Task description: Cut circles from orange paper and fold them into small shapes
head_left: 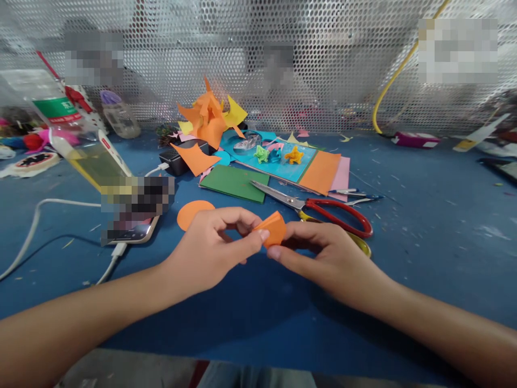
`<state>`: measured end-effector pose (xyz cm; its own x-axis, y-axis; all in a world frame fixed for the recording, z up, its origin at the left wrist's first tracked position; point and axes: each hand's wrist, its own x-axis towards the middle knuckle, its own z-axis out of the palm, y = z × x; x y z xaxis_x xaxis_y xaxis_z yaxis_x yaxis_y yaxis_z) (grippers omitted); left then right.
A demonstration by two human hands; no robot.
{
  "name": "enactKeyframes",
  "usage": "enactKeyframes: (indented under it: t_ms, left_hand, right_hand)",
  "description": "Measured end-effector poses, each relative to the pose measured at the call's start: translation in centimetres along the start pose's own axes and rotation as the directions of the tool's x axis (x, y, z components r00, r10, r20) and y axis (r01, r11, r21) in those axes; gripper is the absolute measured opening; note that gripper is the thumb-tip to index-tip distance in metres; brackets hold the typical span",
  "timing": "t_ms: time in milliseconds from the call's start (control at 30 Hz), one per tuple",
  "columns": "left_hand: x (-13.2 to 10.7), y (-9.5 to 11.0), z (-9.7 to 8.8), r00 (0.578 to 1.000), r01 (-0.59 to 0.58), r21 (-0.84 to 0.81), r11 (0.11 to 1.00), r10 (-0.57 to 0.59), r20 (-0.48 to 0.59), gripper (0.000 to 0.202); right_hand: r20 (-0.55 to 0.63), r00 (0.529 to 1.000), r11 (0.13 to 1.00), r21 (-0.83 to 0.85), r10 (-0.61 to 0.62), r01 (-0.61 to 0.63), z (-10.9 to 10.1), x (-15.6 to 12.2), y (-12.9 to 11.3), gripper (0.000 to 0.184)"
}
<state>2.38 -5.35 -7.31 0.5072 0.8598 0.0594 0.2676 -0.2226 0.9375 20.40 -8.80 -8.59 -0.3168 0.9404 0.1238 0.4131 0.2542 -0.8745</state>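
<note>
A small folded piece of orange paper (276, 228) is held above the blue table between both hands. My left hand (216, 237) pinches its left side between thumb and fingers. On the right side, my right hand (323, 253) grips the lower edge with thumb and index finger. Just behind my left hand lies a flat orange paper circle (194, 213), partly covered by the hand. Scissors with red handles (339, 210) rest beyond my right hand, their blades reaching over a green paper stack (234, 183). A second, yellow-handled tool (359, 245) is partly hidden beneath them.
Small folded paper figures (294, 155) sit on blue paper (283, 167) at the back. Orange paper scraps (208, 118) pile up left of them. A phone (139, 223) with a white cable leans by a plastic bottle (89, 156) at left. A perforated metal panel (194, 59) stands behind.
</note>
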Motion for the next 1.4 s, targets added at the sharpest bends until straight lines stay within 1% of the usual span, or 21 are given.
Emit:
enactKeyframes:
  t_ms: [133,233,333,433,533,633,733,800,867,933,1000,1067,1133,1167,1233,1267,1333,1400]
  left_hand:
    - [0.4,-0.2,-0.2,0.999,0.039,-0.060,0.997,-0.037,0.024,0.013]
    - [0.6,-0.2,-0.3,0.996,0.074,-0.089,0.993,-0.069,0.058,0.015]
    - [0.6,-0.2,-0.4,0.996,0.076,-0.101,0.992,-0.071,0.049,0.017]
    - [0.6,-0.2,-0.4,0.998,0.061,-0.061,0.996,-0.060,0.029,0.013]
    - [0.7,-0.3,-0.4,0.997,0.058,-0.027,0.998,-0.057,0.046,0.008]
    - [0.9,-0.5,-0.5,0.994,0.079,-0.101,0.992,-0.070,0.083,0.010]
    - [1.1,-0.6,-0.7,0.990,0.118,-0.228,0.966,-0.096,0.108,0.012]
    - [1.2,-0.7,-0.8,0.979,0.176,-0.284,0.943,-0.136,0.155,0.016]
    - [1.1,-0.7,-0.8,0.956,0.250,-0.310,0.917,-0.183,0.230,0.022]
    - [1.0,-0.7,-0.8,0.930,0.313,-0.316,0.896,-0.221,0.295,0.025]
    - [0.9,-0.8,-0.8,0.916,0.343,-0.327,0.880,-0.236,0.325,0.029]
    - [0.8,-0.8,-0.9,0.913,0.342,-0.330,0.880,-0.228,0.339,0.031]
    - [0.6,-0.8,-1.0,0.929,0.290,-0.313,0.905,-0.186,0.321,0.028]
    - [0.4,-0.7,-1.0,0.944,0.234,-0.281,0.931,-0.149,0.295,0.024]
    - [0.1,-0.6,-1.2,0.973,0.074,-0.164,0.984,-0.035,0.229,0.019]
    - [-0.1,-0.6,-1.2,0.978,-0.020,-0.085,0.996,0.037,0.204,0.020]
    - [-0.4,-0.7,-1.3,0.967,-0.198,0.068,0.978,0.183,0.179,0.021]
    - [-0.6,-0.9,-1.4,0.937,-0.334,0.175,0.926,0.306,0.170,0.016]
  right_hand:
    - [0.000,0.999,0.997,-0.071,0.035,-0.035,-0.2,0.0,0.0,0.024]
    - [-0.029,0.999,0.997,-0.064,0.029,-0.030,-0.4,0.1,0.2,0.025]
    - [-0.041,0.999,0.999,-0.040,0.008,-0.010,-0.4,0.2,0.4,0.019]
    - [-0.071,0.997,1.000,-0.005,-0.027,0.027,-0.4,0.3,0.5,0.011]
    - [-0.145,0.984,0.993,-0.064,-0.105,0.096,-0.6,0.3,0.6,0.014]
    - [-0.189,0.958,0.966,-0.179,-0.218,0.184,-0.9,0.4,0.7,0.020]
    - [-0.156,0.934,0.936,-0.202,-0.321,0.288,-1.1,0.5,1.0,0.020]
    - [-0.133,0.901,0.898,-0.222,-0.414,0.380,-1.3,0.6,1.1,0.018]
    - [-0.130,0.856,0.842,-0.304,-0.500,0.446,-1.4,0.7,1.2,0.018]
    - [-0.125,0.828,0.791,-0.400,-0.547,0.462,-1.4,0.7,1.1,0.018]
    - [-0.098,0.826,0.769,-0.440,-0.555,0.464,-1.4,0.7,1.0,0.018]
    - [-0.058,0.836,0.775,-0.416,-0.545,0.476,-1.3,0.8,1.2,0.019]
    - [-0.044,0.854,0.805,-0.361,-0.519,0.471,-1.1,0.8,1.4,0.020]
    - [-0.056,0.869,0.831,-0.329,-0.491,0.448,-1.1,0.8,1.5,0.021]
    - [-0.085,0.913,0.892,-0.264,-0.400,0.366,-1.1,0.8,1.7,0.025]
    - [-0.087,0.934,0.918,-0.232,-0.348,0.320,-1.1,0.7,1.7,0.027]
    - [-0.058,0.959,0.948,-0.177,-0.278,0.265,-1.1,0.8,1.5,0.031]
    - [-0.007,0.969,0.960,-0.137,-0.248,0.245,-1.0,0.9,1.1,0.030]
